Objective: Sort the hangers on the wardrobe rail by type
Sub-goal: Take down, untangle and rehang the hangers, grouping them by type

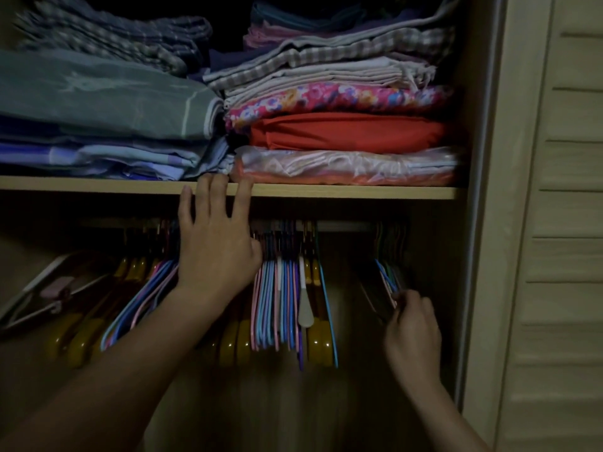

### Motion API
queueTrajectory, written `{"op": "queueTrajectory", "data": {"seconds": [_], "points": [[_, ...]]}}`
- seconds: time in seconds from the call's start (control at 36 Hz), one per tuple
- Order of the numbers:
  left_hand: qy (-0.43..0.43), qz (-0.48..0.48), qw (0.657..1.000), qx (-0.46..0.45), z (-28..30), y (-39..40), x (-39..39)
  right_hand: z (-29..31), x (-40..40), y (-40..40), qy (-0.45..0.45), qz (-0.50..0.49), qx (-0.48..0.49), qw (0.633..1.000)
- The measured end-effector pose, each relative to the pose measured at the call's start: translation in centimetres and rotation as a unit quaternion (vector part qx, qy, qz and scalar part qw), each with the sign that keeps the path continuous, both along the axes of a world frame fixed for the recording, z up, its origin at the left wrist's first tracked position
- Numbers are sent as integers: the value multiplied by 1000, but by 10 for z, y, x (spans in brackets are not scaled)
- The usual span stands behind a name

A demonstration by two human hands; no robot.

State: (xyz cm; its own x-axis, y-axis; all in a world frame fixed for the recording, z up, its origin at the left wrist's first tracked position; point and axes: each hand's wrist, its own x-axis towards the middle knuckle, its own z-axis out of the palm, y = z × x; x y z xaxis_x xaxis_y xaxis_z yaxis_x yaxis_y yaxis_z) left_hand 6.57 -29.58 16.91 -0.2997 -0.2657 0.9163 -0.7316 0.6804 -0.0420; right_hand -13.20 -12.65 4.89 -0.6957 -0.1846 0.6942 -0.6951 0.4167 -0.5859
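Three clusters of hangers on the wardrobe rail, a pale bar running left-right under the shelf.

Left cluster: swung out at an angle toward the left. Glossy mustard-yellow thick plastic hangers mixed with thin blue/pink/purple coated-wire ones.

Middle cluster: hangs straight down, packed tight. Mostly thin wire hangers in pink, light blue, dark blue, purple. One white flat plastic hanger with a rounded end sits among them, plus several yellow chunky ones with shiny rounded shoulders, and one teal wire at the right edge.

Right cluster: small bunch of thin wire hangers, well apart from the middle group, near the wardrobe's right wall. Dim, colours hard to read beyond blue/pink.

Left hand: fingers straight and spread, wide grip, holding nothing. Fingertips lie across the front edge of the shelf, palm in front of the rail between the left and middle clusters.

Right hand: fingers curled, narrow grip pinching the lower end of the right cluster.

Shelf: light wood-grain laminate. Folded fabrics stacked on it: checked, floral pink, plain red, one in a crinkly clear bag; grey-green and blue bedding at left. Louvred door at right, cream slats.
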Motion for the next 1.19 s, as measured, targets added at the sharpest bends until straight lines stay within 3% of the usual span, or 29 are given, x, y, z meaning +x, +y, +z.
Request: {"op": "queueTrajectory", "data": {"seconds": [0.14,0.19,0.25,0.36,0.44,0.53,0.64,0.81,0.92,1.03,1.19], "points": [[-1,0,1000,0,0,1,1,-2,2,3,-58,-45,93,993],[-2,2,1000,0,0,0,0,-2,10,4,-20,-100,147,984],[-2,3,1000,1,0,0,0,-1,18,2,44,-116,138,983],[0,2,1000,1,0,1,-1,-1,30,-10,158,-8,106,982],[-3,1,1000,0,0,2,0,0,33,-24,23,130,114,985],[-5,-2,1000,0,0,2,2,-8,29,-38,-114,199,149,962],[-6,5,1000,1,0,2,2,-21,26,-45,-145,207,151,956],[-3,9,1000,0,0,2,1,-16,32,-43,-104,182,150,966],[-3,7,1000,0,0,1,0,-4,39,-33,35,97,191,976],[-5,6,1000,1,0,-1,0,18,41,-17,130,37,244,960],[-2,8,1000,-3,-1,-1,-1,44,32,8,131,-17,294,947]]}}
